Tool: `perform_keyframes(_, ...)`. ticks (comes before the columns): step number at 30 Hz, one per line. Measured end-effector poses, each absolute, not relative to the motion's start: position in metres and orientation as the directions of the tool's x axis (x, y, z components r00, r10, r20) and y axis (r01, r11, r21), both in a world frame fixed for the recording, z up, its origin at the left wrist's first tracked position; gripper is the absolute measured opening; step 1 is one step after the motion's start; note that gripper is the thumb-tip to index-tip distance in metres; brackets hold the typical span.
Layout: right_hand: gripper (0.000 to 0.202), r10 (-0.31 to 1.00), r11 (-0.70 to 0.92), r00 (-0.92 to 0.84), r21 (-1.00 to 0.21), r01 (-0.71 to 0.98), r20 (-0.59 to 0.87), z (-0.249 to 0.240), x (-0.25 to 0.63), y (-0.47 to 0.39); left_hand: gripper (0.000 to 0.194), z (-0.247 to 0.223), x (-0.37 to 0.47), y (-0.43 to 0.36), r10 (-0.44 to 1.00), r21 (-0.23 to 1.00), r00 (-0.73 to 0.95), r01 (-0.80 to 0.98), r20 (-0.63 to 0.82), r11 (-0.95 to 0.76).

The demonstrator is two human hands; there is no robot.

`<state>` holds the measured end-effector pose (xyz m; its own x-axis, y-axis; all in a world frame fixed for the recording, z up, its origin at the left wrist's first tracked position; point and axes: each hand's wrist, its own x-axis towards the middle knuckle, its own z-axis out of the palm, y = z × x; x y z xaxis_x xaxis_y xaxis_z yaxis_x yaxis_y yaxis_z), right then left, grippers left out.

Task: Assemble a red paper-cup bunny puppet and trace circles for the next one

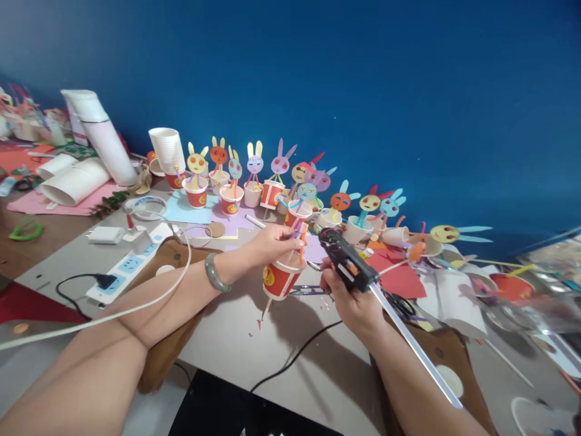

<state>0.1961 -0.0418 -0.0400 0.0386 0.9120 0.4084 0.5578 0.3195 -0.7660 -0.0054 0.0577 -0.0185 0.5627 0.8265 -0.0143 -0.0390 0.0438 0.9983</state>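
Observation:
My left hand (pixel 276 242), with a green bangle on its wrist, pinches small purple and orange paper strips (pixel 302 241) at the rim of a red and white paper cup (pixel 282 277). A thin stick pokes out below this cup. My right hand (pixel 351 300) is wrapped round a black glue gun (pixel 349 260), its nozzle pointing up and left towards the strips. A long clear glue stick (pixel 415 345) sticks out of the gun's back. Whether the nozzle touches anything is unclear.
Paper rabbits in cups (pixel 196 195) line the blue wall. On the left are a power strip (pixel 131 266), a white cable crossing above my left arm, and a white thermos (pixel 102 136). Scissors (pixel 402 306), red paper (pixel 399 272) and white cups lie at the right.

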Motion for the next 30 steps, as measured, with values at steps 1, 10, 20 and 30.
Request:
perform_keyframes(1, 0.033, 0.912, 0.325, 0.007, -0.735, 0.595, 0.409, -0.039, 0.197, -0.042, 0.012, -0.019, -0.005, 0.058, 0.833, 0.999, 0.553, -0.035, 0.007, 0.015)
perform_keyframes(10, 0.038, 0.908, 0.323, -0.058, -0.606, 0.727, 0.415, -0.029, 0.196, -0.042, 0.021, -0.014, -0.005, 0.053, 0.85, 0.996, 0.524, 0.03, 0.057, -0.086)
perform_keyframes(20, 0.047, 0.926, 0.273, -0.031, -0.61, 0.744, 0.376, -0.031, 0.197, -0.043, 0.023, -0.019, -0.002, 0.048, 0.839, 0.994, 0.536, -0.005, 0.094, -0.108)
perform_keyframes(30, 0.056, 0.941, 0.254, -0.059, -0.583, 0.772, 0.332, -0.028, 0.196, -0.043, 0.024, -0.021, -0.002, 0.047, 0.831, 0.992, 0.545, -0.017, 0.113, -0.123)
